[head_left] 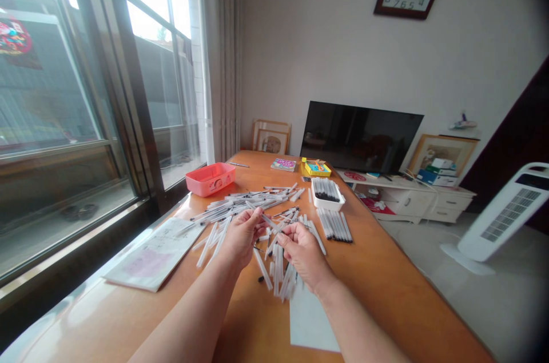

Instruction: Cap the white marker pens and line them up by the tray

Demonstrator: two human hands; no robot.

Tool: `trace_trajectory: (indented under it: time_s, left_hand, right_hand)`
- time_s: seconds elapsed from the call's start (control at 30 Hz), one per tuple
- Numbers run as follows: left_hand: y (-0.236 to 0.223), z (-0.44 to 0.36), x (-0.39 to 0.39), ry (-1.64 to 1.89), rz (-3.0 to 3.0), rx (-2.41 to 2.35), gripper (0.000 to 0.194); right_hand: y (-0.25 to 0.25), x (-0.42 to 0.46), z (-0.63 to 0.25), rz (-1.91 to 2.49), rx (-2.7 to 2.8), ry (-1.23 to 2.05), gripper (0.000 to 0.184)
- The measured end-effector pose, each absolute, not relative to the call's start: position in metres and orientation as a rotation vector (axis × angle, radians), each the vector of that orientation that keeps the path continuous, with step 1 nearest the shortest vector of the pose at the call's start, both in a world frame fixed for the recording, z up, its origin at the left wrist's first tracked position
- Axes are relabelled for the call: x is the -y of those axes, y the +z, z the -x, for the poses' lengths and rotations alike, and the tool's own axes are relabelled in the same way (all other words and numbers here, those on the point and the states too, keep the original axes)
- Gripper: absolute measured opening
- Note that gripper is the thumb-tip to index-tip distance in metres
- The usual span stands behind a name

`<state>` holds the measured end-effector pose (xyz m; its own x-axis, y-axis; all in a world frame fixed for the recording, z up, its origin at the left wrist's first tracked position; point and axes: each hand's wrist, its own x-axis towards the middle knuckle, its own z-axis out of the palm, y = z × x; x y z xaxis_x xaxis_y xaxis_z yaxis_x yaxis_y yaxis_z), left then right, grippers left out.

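My left hand (242, 237) pinches a thin white plastic pen (274, 227) at its fingertips, and that pen reaches towards my right hand (302, 254). The curled fingers of my right hand also close on a white pen, though they partly hide it. Loose white pens with dark tips lie in a scattered heap (240, 203) on the orange wooden table (364, 277) around and beyond both hands. More pens lie in a bunch (279, 274) below them. A white tray (327, 196) holds upright-packed pens, and a neat row of pens (334, 224) lies just in front of it.
A pink plastic basket (210, 179) stands at the table's far left. A printed booklet (154, 254) lies left of my hands, and a white sheet (313, 323) lies under my right forearm. A yellow box (316, 167) and a flat-screen TV (360, 137) stand beyond. A white fan (501, 214) stands on the floor at right.
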<state>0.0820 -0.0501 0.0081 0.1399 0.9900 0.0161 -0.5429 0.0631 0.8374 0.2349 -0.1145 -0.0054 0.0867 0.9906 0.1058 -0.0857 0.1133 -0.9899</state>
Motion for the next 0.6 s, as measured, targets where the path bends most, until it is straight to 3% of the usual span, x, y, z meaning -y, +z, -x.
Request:
trace_trajectory:
  time_s: [0.37, 0.5, 0.6]
  left_hand:
    - [0.013, -0.08, 0.059, 1.149, -0.958, -0.593, 0.044]
    - [0.012, -0.08, 0.059, 1.169, -1.0, -0.62, 0.035]
    - [0.01, -0.081, 0.058, 1.209, -1.005, -0.692, 0.038]
  right_hand:
    - [0.0, 0.115, -0.236, 1.041, 1.003, 1.337, 0.048]
    - [-0.001, 0.115, -0.238, 1.049, 1.073, 1.281, 0.044]
    - [-0.004, 0.115, -0.236, 1.112, 1.207, 1.158, 0.041]
